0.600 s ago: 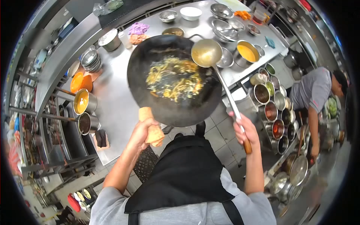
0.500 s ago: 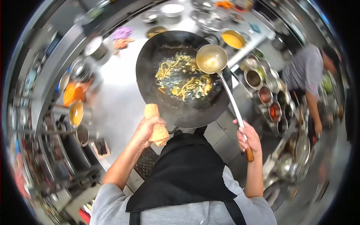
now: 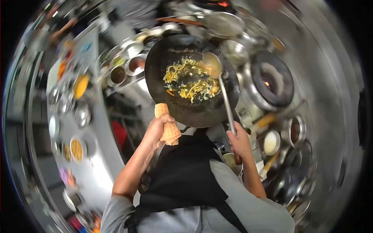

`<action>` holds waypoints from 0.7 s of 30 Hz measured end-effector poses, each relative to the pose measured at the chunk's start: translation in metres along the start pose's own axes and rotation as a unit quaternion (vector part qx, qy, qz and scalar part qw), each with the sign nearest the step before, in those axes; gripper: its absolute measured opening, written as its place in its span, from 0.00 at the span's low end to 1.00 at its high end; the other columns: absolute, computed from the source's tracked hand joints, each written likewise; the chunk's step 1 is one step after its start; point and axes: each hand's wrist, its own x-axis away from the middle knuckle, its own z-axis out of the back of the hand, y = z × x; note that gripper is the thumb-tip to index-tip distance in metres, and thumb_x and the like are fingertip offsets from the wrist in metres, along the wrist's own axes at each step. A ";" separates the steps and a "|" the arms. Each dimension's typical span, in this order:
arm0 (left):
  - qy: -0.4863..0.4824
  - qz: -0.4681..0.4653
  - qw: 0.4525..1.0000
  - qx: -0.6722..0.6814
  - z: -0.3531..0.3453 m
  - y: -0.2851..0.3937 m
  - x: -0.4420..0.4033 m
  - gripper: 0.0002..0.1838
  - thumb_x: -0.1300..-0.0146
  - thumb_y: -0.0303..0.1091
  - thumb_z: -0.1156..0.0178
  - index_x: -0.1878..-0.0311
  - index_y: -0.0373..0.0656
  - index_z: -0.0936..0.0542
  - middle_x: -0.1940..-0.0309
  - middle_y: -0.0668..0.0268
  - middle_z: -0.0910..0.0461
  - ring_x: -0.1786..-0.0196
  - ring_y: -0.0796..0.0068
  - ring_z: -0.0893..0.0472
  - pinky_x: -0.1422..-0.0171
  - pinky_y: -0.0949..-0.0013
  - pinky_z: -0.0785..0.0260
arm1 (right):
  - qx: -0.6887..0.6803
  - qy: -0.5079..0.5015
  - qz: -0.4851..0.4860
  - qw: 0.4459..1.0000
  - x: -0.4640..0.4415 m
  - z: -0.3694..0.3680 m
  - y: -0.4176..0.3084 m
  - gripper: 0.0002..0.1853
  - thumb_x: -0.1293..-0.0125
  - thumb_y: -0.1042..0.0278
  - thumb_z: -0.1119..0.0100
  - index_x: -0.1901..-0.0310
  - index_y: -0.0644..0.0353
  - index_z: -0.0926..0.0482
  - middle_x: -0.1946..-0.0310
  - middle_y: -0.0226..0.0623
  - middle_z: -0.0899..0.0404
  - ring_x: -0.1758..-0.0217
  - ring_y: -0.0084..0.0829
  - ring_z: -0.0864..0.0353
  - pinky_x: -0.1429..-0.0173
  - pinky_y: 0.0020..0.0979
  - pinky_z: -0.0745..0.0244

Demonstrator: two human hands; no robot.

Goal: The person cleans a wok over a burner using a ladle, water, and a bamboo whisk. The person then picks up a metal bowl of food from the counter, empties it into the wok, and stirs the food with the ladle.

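Observation:
My left hand (image 3: pixel 156 131) is closed round a folded orange cloth (image 3: pixel 171 133), whose upper end meets the near-left rim of a big black wok (image 3: pixel 190 112). Whatever the cloth covers at the rim is hidden. Inside the wok lie scattered noodles (image 3: pixel 198 90) with yellow and green bits. My right hand (image 3: pixel 240 140) grips the wooden-ended handle of a long metal ladle (image 3: pixel 226 99). The ladle's bowl rests in or just over the wok's far right side; I cannot tell whether it touches.
To the right is a burner with a dark ring (image 3: pixel 285 66) and a small flame. Sauce pots (image 3: pixel 117 75) stand beyond the wok's left. A steel counter (image 3: pixel 103 155) with bowls runs along the left. A strainer (image 3: pixel 223 24) and a person in grey (image 3: pixel 136 11) are at the back.
My body has turned right with the wok, swinging the counter to the left and bringing the burner into view. The ladle's bowl has lowered from the wok's right rim into its inside area.

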 end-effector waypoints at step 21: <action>-0.188 0.170 0.949 -0.188 -0.215 0.003 -0.370 0.11 0.41 0.34 0.37 0.58 0.43 0.25 0.69 0.63 0.21 0.69 0.63 0.19 0.61 0.58 0.21 | -0.482 0.090 -0.133 0.861 -0.194 0.050 0.080 0.14 0.26 0.64 0.41 0.43 0.55 0.27 0.76 0.27 0.25 0.82 0.23 0.26 0.80 0.28 0.32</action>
